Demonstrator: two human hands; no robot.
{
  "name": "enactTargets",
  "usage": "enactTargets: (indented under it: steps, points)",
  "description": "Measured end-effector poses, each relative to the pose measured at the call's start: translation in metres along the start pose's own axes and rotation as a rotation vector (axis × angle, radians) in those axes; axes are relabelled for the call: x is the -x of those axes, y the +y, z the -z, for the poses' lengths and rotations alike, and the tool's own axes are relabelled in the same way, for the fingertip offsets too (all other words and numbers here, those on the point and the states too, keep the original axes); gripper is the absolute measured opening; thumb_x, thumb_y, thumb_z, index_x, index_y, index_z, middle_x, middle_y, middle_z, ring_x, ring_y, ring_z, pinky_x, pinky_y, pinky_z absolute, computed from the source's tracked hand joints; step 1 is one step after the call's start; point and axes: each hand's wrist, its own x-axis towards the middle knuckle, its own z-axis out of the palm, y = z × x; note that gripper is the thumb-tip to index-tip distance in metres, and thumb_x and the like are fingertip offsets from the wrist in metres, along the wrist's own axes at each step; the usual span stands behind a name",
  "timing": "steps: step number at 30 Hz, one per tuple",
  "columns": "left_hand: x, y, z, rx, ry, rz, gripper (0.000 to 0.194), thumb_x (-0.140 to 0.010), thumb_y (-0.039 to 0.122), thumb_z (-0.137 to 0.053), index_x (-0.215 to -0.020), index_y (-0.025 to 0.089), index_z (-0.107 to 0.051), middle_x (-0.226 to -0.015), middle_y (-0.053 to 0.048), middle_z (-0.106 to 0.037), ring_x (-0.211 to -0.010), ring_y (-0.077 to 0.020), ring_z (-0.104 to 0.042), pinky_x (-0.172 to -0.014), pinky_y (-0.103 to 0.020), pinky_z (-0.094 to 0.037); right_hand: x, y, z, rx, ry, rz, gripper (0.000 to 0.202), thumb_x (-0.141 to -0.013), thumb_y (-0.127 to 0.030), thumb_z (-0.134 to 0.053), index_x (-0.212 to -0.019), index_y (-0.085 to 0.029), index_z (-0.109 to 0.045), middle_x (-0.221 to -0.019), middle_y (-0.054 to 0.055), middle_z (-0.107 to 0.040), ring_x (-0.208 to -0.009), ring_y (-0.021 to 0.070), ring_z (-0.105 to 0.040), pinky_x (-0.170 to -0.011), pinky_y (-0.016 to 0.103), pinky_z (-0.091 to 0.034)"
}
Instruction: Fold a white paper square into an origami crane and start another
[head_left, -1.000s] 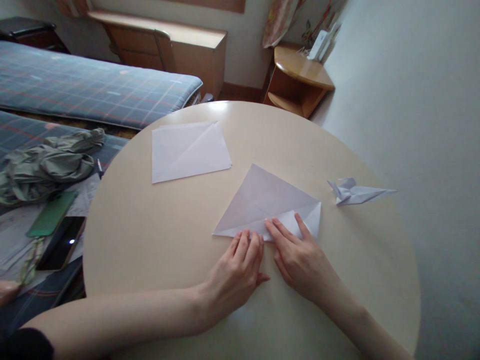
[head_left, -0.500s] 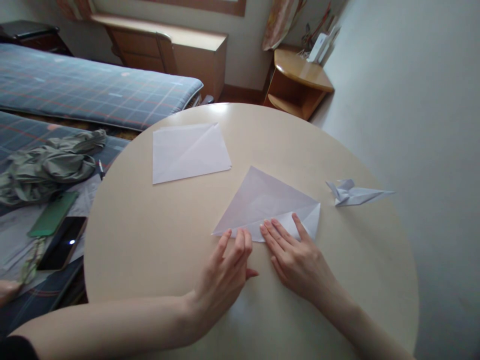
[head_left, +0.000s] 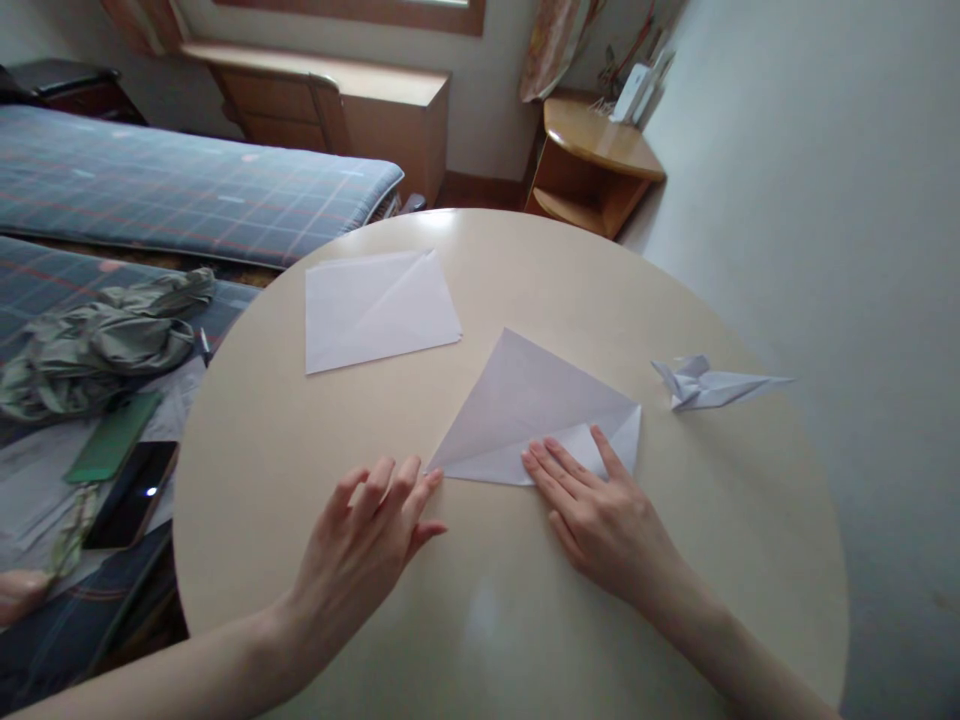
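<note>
A white paper folded into a triangle lies on the round beige table. My right hand lies flat, its fingertips pressing the small folded flap along the paper's near edge. My left hand rests flat on the table, fingers spread, its fingertips just at the triangle's left tip. Neither hand grips anything.
A second folded white sheet lies farther back on the table. A finished paper bird sits near the right rim. Left of the table a bed holds a green cloth, a green notebook and a phone. A wooden corner stand stands beyond.
My left hand has slid left along the paper's near edge, from the middle out to the left tip. My right hand has stayed on the flap.
</note>
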Motion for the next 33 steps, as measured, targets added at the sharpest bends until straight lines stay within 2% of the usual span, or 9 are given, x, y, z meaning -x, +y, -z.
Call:
enactTargets:
  steps: [8, 14, 18, 20, 23, 24, 28, 33]
  points:
    - [0.007, -0.012, 0.0, -0.063, -0.008, -0.035, 0.037, -0.084, 0.044, -0.057, -0.11, 0.019, -0.063, -0.108, -0.007, -0.06, -0.1, -0.0233, -0.045, -0.085, -0.036, -0.032, 0.0, 0.0, 0.001, -0.011, 0.005, 0.001, 0.043, -0.082, -0.013, -0.04, -0.122, -0.013, -0.054, -0.124, 0.008, -0.057, -0.115, 0.0213, -0.053, -0.11, 0.051, -0.016]
    - [0.008, -0.016, 0.003, -0.124, 0.035, -0.165, 0.03, -0.092, 0.038, -0.045, -0.106, 0.02, -0.064, -0.114, -0.003, -0.06, -0.1, -0.021, -0.046, -0.082, -0.035, -0.033, -0.002, -0.001, 0.002, -0.002, -0.003, 0.001, 0.044, -0.08, -0.012, -0.04, -0.121, -0.012, -0.055, -0.123, 0.01, -0.058, -0.114, 0.0224, -0.053, -0.109, 0.053, -0.018]
    - [0.0, -0.014, 0.002, -0.001, 0.157, -0.151, 0.023, -0.092, 0.029, -0.047, -0.092, 0.015, -0.065, -0.101, -0.004, -0.065, -0.091, -0.0183, -0.051, -0.081, -0.033, -0.035, -0.004, -0.001, 0.002, 0.013, -0.019, 0.023, 0.046, -0.078, -0.011, -0.04, -0.122, -0.011, -0.055, -0.124, 0.012, -0.057, -0.115, 0.024, -0.053, -0.108, 0.055, -0.02]
    - [-0.009, -0.011, -0.003, 0.125, 0.18, -0.206, 0.019, -0.091, 0.022, -0.048, -0.091, 0.012, -0.064, -0.098, -0.006, -0.065, -0.094, -0.0181, -0.053, -0.085, -0.032, -0.037, -0.004, -0.001, 0.002, 0.013, -0.029, 0.037, 0.046, -0.077, -0.012, -0.041, -0.121, -0.009, -0.055, -0.124, 0.013, -0.056, -0.115, 0.0248, -0.053, -0.107, 0.055, -0.021]
    - [-0.024, -0.004, -0.016, 0.274, 0.079, -0.464, 0.023, -0.09, 0.015, -0.045, -0.109, 0.011, -0.057, -0.11, -0.006, -0.062, -0.108, -0.0178, -0.05, -0.096, -0.03, -0.036, -0.004, 0.0, 0.002, 0.012, -0.036, 0.039, 0.046, -0.077, -0.013, -0.041, -0.121, -0.008, -0.054, -0.124, 0.014, -0.056, -0.115, 0.0252, -0.052, -0.107, 0.055, -0.022]
    - [-0.029, -0.001, -0.021, 0.298, 0.052, -0.493, 0.025, -0.091, 0.016, -0.043, -0.113, 0.009, -0.055, -0.113, -0.006, -0.061, -0.109, -0.0176, -0.05, -0.098, -0.029, -0.036, -0.004, 0.0, 0.002, 0.011, -0.038, 0.036, 0.046, -0.078, -0.013, -0.04, -0.121, -0.008, -0.054, -0.124, 0.014, -0.056, -0.115, 0.0251, -0.052, -0.106, 0.054, -0.022]
    - [-0.043, 0.007, -0.034, 0.384, -0.036, -0.506, 0.031, -0.093, 0.02, -0.039, -0.118, 0.005, -0.05, -0.116, -0.007, -0.058, -0.108, -0.0174, -0.051, -0.098, -0.027, -0.039, -0.003, 0.0, 0.001, -0.003, -0.037, 0.033, 0.045, -0.079, -0.013, -0.04, -0.121, -0.007, -0.054, -0.125, 0.014, -0.055, -0.116, 0.0256, -0.052, -0.106, 0.055, -0.023]
    - [-0.047, 0.008, -0.035, 0.336, -0.057, -0.564, 0.031, -0.095, 0.019, -0.036, -0.118, 0.006, -0.051, -0.117, -0.007, -0.057, -0.099, -0.0176, -0.054, -0.091, -0.03, -0.044, -0.004, 0.0, 0.002, 0.005, -0.042, 0.033, 0.046, -0.078, -0.013, -0.041, -0.121, -0.009, -0.055, -0.125, 0.014, -0.055, -0.116, 0.0253, -0.052, -0.105, 0.055, -0.024]
